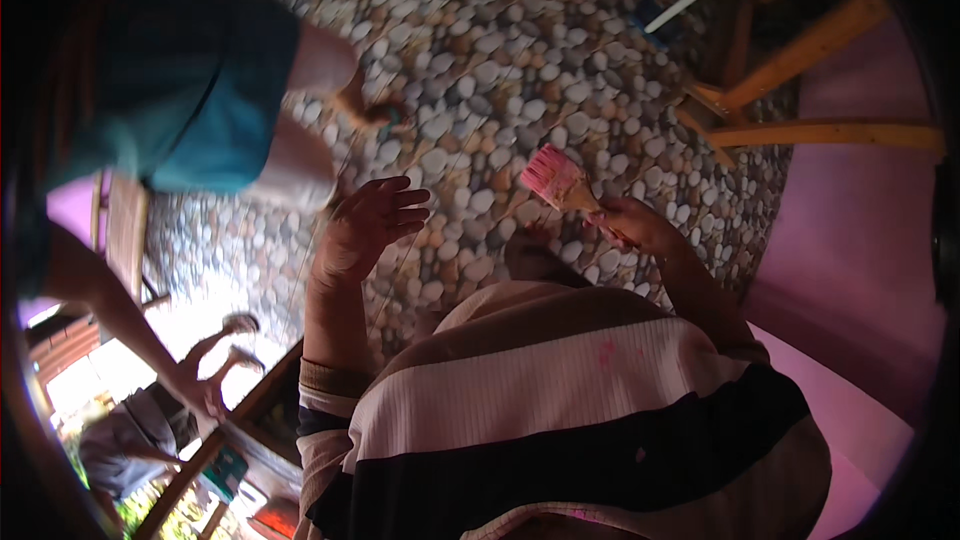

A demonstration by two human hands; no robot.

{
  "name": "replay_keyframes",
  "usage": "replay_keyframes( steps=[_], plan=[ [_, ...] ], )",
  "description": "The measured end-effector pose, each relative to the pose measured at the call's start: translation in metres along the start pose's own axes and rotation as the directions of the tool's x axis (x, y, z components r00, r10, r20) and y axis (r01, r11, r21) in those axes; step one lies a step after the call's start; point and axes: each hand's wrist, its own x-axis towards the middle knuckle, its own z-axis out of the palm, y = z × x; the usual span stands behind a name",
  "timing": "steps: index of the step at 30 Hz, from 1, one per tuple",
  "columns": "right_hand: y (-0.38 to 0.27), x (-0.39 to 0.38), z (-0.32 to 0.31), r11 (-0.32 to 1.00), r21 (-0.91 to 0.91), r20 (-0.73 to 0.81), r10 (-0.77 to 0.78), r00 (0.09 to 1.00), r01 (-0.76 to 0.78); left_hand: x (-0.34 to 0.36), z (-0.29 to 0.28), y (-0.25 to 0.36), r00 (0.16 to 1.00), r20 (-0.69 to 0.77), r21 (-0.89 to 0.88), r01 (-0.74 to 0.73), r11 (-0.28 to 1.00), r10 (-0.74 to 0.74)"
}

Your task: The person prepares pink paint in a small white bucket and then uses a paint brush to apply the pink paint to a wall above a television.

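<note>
A flat wooden-handled paintbrush with pink-stained bristles (pixel 560 182) is clamped in the right hand (pixel 640 228) over the pebble-patterned floor (pixel 520 40), the left hand (pixel 365 225) spread empty, while the pink-painted wall (pixel 860 240) at right looks largely coated.

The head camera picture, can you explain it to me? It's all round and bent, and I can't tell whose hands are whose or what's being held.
This is one view from a small wide-angle camera worn on a person's head, looking down, which is why edges curve. The striped shirt at the bottom is the wearer's own. Their right hand has its grip closed on a paintbrush with pink-stained bristles. Their left hand is raised, fingers spread, holding nothing. Below lies a pebble-patterned floor. A pink wall runs along the right, with a wooden frame near it. The figure in teal clothing at upper left is another person.
</note>
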Motion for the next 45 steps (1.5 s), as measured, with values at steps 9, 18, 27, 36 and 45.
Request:
replay_keyframes(
  steps=[9,18,27,36,45],
  plan=[
    [-0.087,0.003,-0.145,0.967,0.206,-0.271,-0.092,0.958,0.151,0.229,0.059,0.104,0.991,0.136,0.097,-0.022,0.995,0.009],
    [-0.233,0.105,-0.209,0.914,0.266,-0.436,-0.168,0.884,0.305,0.432,-0.002,0.252,0.89,-0.453,0.426,0.161,0.89,0.056],
    [-0.411,0.175,-0.282,0.798,0.416,-0.561,-0.153,0.813,0.437,0.652,0.03,0.381,0.937,0.21,0.965,-0.245,0.096,0.278],
    [-0.604,0.319,-0.411,0.859,0.321,-0.485,-0.214,0.848,0.4,0.773,-0.133,0.448,0.937,-0.239,0.97,0.219,0.104,0.253],
    [-0.888,0.479,-0.453,0.902,0.15,-0.206,-0.371,0.906,0.404,0.704,-0.35,0.405,0.536,-0.82,0.571,0.784,-0.242,-0.199]
  ],
)
